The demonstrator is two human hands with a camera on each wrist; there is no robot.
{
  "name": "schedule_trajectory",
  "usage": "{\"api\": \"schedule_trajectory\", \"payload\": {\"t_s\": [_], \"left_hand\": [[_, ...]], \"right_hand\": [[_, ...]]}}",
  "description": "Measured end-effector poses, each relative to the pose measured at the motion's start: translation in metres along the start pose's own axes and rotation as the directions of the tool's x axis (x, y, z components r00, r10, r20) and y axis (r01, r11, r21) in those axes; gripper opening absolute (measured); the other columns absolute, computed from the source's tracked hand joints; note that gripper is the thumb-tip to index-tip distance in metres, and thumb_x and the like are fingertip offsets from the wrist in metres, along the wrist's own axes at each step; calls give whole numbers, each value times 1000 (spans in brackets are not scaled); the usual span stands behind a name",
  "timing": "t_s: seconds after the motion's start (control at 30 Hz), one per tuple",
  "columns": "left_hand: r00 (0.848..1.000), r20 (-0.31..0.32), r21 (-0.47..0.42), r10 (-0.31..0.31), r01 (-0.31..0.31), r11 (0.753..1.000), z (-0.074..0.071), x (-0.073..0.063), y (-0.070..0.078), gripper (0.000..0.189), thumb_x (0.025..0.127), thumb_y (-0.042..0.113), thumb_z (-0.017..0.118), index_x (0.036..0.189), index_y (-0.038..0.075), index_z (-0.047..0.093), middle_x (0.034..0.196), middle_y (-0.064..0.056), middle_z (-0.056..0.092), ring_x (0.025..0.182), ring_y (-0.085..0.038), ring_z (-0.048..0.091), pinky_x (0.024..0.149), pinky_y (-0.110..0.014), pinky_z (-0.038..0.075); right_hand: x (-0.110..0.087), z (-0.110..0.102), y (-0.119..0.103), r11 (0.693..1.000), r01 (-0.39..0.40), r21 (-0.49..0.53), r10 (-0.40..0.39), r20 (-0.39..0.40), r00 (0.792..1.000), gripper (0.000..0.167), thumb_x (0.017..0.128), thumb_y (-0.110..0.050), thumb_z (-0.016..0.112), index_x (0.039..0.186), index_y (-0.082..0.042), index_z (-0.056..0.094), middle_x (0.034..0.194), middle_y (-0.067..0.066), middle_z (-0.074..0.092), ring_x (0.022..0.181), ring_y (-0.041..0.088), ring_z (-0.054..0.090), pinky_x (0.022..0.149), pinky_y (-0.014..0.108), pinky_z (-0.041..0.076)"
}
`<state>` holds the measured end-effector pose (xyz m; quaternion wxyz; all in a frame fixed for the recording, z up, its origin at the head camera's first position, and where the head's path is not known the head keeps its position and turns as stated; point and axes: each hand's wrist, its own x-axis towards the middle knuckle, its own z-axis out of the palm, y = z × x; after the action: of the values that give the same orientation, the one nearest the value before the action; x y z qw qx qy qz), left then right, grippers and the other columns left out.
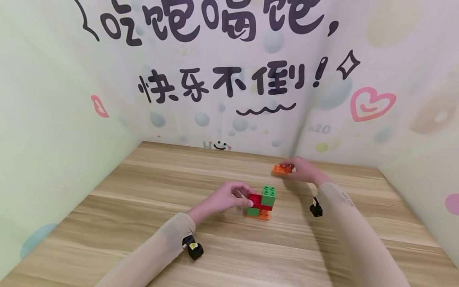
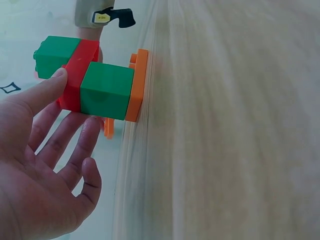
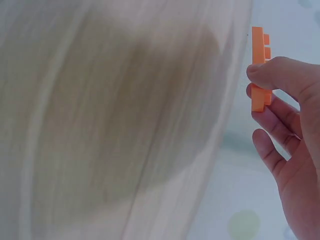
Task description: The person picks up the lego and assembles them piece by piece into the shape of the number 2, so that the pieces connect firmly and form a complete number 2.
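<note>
A small stack of toy building blocks stands on the table: an orange flat block [image 1: 264, 215] at the bottom, a green block [image 2: 106, 90] on it, a red block [image 2: 80, 75] above, and another green block [image 1: 268, 195] on top. My left hand [image 1: 231, 196] holds the stack by the red block, thumb on the near side and fingers partly hidden behind. Farther back and to the right, my right hand [image 1: 303, 169] pinches a studded orange flat block [image 1: 281, 170] between thumb and fingers. In the right wrist view this orange block [image 3: 257, 45] appears raised off the table.
The wooden table [image 1: 150, 187] meets a printed cloth backdrop [image 1: 222, 127] behind, with pale cloth sides at left and right. A black wrist camera [image 1: 193, 248] sits on the left sleeve, and another black camera [image 1: 316, 208] on the right one.
</note>
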<state>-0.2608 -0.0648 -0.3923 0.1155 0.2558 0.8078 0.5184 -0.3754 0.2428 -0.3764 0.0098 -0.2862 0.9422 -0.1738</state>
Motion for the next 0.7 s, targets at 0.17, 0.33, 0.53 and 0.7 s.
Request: {"api": "schedule_trajectory", "payload": {"t_s": [0.17,0.33,0.53,0.7], "left_hand": [[1000,-3,13,5,-5,1000,0,0,0,27,84,19,79,110,16,72,99,-5,73,82,-14,65,75,-30,54],[1000,-6,19,7,-7,1000,0,0,-1,27,84,20,79,110,16,73,99,-4,73,82,-13,65,76,-28,53],[1000,-7,17,1,-1,1000,0,0,-1,27,84,20,79,110,16,73,98,-4,73,82,-14,65,74,-29,53],[1000,-5,19,-2,2,1000,-1,0,-1,26,84,21,79,109,17,73,98,-3,72,82,-14,65,75,-29,53]], "right_hand": [[-4,-7,1,1000,15,3,-15,-20,1000,44,85,-2,69,129,2,62,109,16,71,98,27,63,93,51,51],[-5,-10,-1,1000,-8,-1,8,-45,999,43,85,-5,71,127,-1,65,110,13,71,98,26,61,93,50,51],[-8,-10,-5,1000,13,-9,-13,-82,997,39,86,-8,71,124,-2,67,109,13,71,97,26,60,91,51,50],[-11,-12,-8,1000,16,14,-14,-119,993,36,85,-6,72,121,-2,69,106,14,71,95,28,62,85,46,50]]}}
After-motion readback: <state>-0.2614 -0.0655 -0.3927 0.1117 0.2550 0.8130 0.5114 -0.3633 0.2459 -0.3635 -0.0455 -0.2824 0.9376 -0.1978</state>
